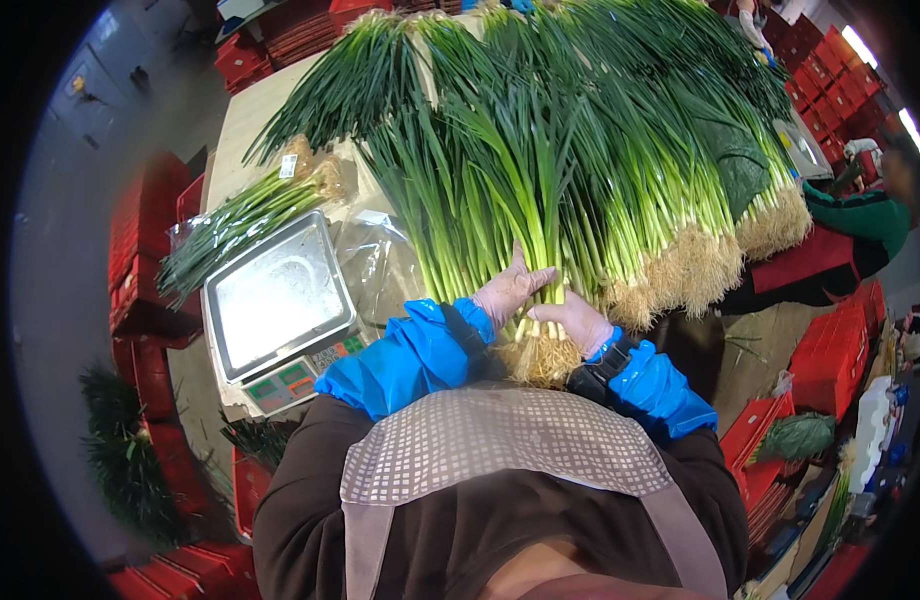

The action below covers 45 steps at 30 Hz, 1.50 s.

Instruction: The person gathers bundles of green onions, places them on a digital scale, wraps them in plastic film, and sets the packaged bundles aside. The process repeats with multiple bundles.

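A bunch of green onions [533, 229] stands out in front of my apron, white stems and shaggy roots toward me, dark leaves pointing away. My left hand [511, 289], in a thin pale glove, is wrapped around the stems from the left. Lower down, close to the roots, my right hand [580, 319] grips the same bunch, also gloved. Blue sleeve covers reach both wrists. Loose green onions [449, 247] lie just beyond my left hand. To the right, a thick row of green onions [655, 247] has its roots facing my side.
A digital scale [280, 296] with a metal pan sits at left. Behind it lie bagged green onions [254, 206] bearing a label. Clear plastic bags [377, 251] rest beside the scale. Red crates [827, 367] stand right of the table [242, 120]. A co-worker's green sleeve [857, 217] shows at right.
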Available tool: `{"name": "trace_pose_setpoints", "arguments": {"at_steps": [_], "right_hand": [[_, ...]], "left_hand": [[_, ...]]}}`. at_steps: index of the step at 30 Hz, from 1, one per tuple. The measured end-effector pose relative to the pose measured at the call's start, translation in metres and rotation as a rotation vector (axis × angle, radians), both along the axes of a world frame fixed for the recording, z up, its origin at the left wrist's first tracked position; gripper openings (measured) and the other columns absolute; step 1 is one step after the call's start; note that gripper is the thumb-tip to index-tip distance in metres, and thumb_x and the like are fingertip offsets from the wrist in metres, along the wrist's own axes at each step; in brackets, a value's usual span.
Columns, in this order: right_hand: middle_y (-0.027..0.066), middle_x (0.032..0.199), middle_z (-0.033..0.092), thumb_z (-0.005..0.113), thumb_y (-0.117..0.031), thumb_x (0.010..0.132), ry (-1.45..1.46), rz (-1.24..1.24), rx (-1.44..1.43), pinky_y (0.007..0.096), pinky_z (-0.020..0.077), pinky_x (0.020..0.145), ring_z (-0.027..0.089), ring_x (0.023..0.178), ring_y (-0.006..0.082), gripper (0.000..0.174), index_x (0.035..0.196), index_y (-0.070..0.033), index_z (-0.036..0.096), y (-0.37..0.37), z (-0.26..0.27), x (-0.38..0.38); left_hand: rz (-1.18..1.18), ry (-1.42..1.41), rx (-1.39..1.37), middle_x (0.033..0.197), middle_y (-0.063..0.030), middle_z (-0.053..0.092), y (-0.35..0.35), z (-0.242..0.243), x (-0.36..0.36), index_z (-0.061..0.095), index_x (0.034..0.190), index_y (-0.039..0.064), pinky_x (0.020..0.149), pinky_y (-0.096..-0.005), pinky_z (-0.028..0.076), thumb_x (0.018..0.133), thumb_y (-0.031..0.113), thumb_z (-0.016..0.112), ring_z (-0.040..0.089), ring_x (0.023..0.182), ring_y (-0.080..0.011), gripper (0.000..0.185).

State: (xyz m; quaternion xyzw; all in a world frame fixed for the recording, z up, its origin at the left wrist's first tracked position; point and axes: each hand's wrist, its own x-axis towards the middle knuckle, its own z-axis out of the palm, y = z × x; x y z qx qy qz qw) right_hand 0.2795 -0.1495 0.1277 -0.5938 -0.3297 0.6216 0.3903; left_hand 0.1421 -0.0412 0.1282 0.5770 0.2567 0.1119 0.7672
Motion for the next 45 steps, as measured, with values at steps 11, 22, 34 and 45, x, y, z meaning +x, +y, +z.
{"name": "trace_pose_setpoints", "arguments": {"at_steps": [11, 22, 34, 45], "right_hand": [[0.0086, 0.107, 0.061, 0.073, -0.003, 0.078, -0.132, 0.21, 0.223, 0.0267, 0.0522, 0.064, 0.062, 0.085, 0.0144, 0.052, 0.124, -0.002, 0.049, 0.033, 0.153, -0.079], [0.0112, 0.11, 0.062, 0.07, -0.009, 0.066, -0.298, 0.85, 0.558, 0.0309, 0.0471, 0.087, 0.057, 0.095, 0.0177, 0.067, 0.129, -0.002, 0.048, 0.144, 0.211, -0.252], [0.0193, 0.102, 0.065, 0.077, -0.034, 0.066, -1.407, 1.461, 0.461, 0.0446, 0.0499, 0.082, 0.062, 0.096, 0.0378, 0.067, 0.126, -0.016, 0.052, 0.261, 0.077, -0.29], [0.0143, 0.112, 0.056, 0.088, -0.037, 0.052, -1.429, 0.899, 0.836, 0.0423, 0.0464, 0.089, 0.057, 0.103, 0.0332, 0.096, 0.134, -0.01, 0.046, 0.244, -0.004, -0.287]], "left_hand": [[0.336, -0.656, 0.635, 0.157, -0.0206, 0.001, -0.004, 0.118, -0.075, -0.025, 0.145, 0.001, 0.115, -0.0301, 0.008, 0.093, 0.006, 0.05, 0.006, 0.145, -0.0264, 0.092], [1.112, -0.536, 0.865, 0.136, -0.0187, 0.04, 0.007, 0.127, -0.253, 0.011, 0.147, 0.0, 0.102, -0.0345, 0.036, 0.098, 0.015, 0.052, 0.046, 0.12, -0.0262, 0.065], [0.699, -0.426, -0.362, 0.08, -0.0051, 0.059, 0.056, -0.051, -0.288, 0.057, 0.101, 0.003, 0.061, -0.0295, 0.047, 0.095, 0.027, 0.06, 0.053, 0.064, -0.0122, 0.025], [0.518, 0.24, 0.039, 0.087, -0.0105, 0.068, 0.066, -0.027, -0.346, 0.06, 0.115, 0.003, 0.062, -0.0348, 0.052, 0.097, 0.043, 0.048, 0.065, 0.071, -0.023, 0.046]]}}
